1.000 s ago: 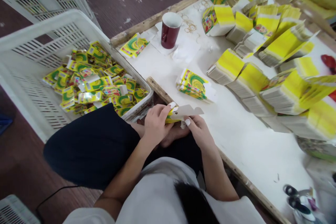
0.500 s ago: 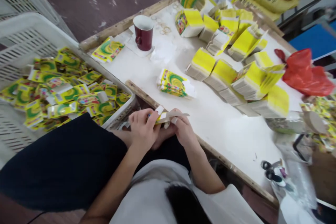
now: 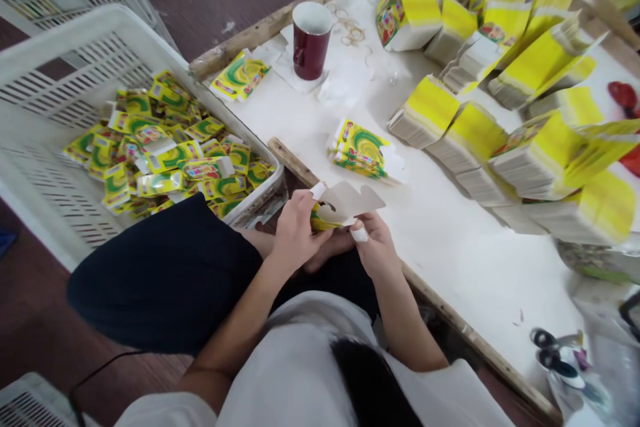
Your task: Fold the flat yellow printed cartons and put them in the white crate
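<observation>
Between my two hands, above my lap at the table's near edge, is a small yellow cardboard box (image 3: pixel 345 205), partly unfolded with its grey inner side and flaps showing. My left hand (image 3: pixel 299 227) grips its left end, the thumb and fingers closed on the card. My right hand (image 3: pixel 376 243) pinches the lower right side of it. White tape wraps a finger on each hand. Just beyond them on the white table (image 3: pixel 450 267) lies a small stack of flat yellow-green box blanks (image 3: pixel 361 150).
On my left stands a white plastic crate (image 3: pixel 45 97) holding many yellow boxes (image 3: pixel 170 153). A maroon mug (image 3: pixel 311 47) and another box stack (image 3: pixel 240 75) sit at the far left edge. Bundled yellow blanks (image 3: pixel 425 110) fill the right side. Scissors (image 3: pixel 547 347) lie at lower right.
The card in my hands has turned from nearly edge-on to showing its wide grey inner face. Both hands keep hold of it. The whole view has shifted, moving the table's things to the right.
</observation>
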`<state>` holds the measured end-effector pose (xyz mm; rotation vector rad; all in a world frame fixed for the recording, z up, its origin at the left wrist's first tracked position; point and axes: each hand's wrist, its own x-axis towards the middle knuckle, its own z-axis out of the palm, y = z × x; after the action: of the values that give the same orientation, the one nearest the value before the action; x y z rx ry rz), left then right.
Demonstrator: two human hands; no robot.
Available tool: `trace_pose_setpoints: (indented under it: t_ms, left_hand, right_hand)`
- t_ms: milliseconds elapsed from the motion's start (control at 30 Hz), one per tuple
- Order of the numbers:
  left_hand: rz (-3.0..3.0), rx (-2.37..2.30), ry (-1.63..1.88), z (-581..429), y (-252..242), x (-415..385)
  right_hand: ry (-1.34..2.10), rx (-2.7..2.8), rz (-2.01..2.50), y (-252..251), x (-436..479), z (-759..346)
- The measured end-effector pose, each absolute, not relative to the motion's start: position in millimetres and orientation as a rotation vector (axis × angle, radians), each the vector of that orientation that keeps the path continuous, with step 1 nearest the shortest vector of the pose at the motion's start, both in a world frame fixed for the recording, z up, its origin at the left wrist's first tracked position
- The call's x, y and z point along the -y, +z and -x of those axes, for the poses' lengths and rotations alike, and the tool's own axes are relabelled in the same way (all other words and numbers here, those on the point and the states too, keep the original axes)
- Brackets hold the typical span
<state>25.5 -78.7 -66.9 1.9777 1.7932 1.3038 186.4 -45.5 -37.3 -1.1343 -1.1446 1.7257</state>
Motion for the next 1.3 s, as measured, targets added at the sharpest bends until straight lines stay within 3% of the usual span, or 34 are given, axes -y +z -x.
trace_pose_setpoints:
  t_ms: [300,633,1000,1300]
  left_hand:
    - [-2.041,-1.495,1.203,-34,-61,80]
    - [-1.79,-1.51,0.902,-29,-50,81]
    - [-1.801,-1.665,1.116,-14,-52,82]
    - [-1.63,-1.671,1.183,-5,-44,82]
  right_hand:
    - [1.899,1.331,1.136,-34,33,-187]
    - [1.327,2.073,1.072,-33,51,-192]
    - [0.915,2.169,1.08,-53,36,-207]
    - [1.104,2.372,0.921,-27,9,-221]
